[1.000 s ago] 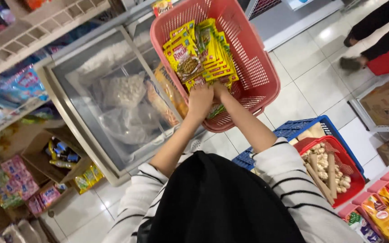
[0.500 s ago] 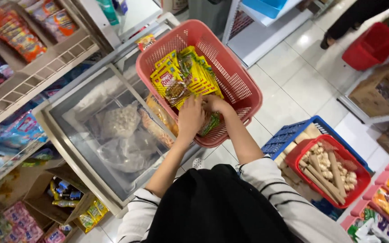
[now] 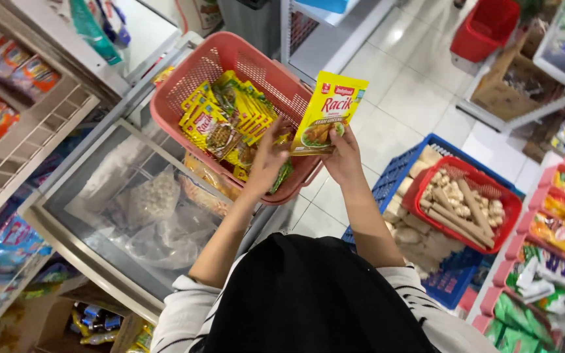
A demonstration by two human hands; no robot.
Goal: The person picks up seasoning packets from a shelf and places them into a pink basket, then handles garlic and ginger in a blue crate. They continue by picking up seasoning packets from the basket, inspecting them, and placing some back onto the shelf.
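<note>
Pale square floor tiles (image 3: pixel 413 98), glossy under bright overhead light. On the left, a glass-topped chest freezer (image 3: pixel 109 196) beside white wire shelving (image 3: pixel 27 144) stocked with packets. To the right, a blue crate (image 3: pixel 393 180) with a red tray (image 3: pixel 465 199) of roots. Far right, a red basket (image 3: pixel 488 29) on the floor near a cardboard box (image 3: pixel 514 88).
</note>
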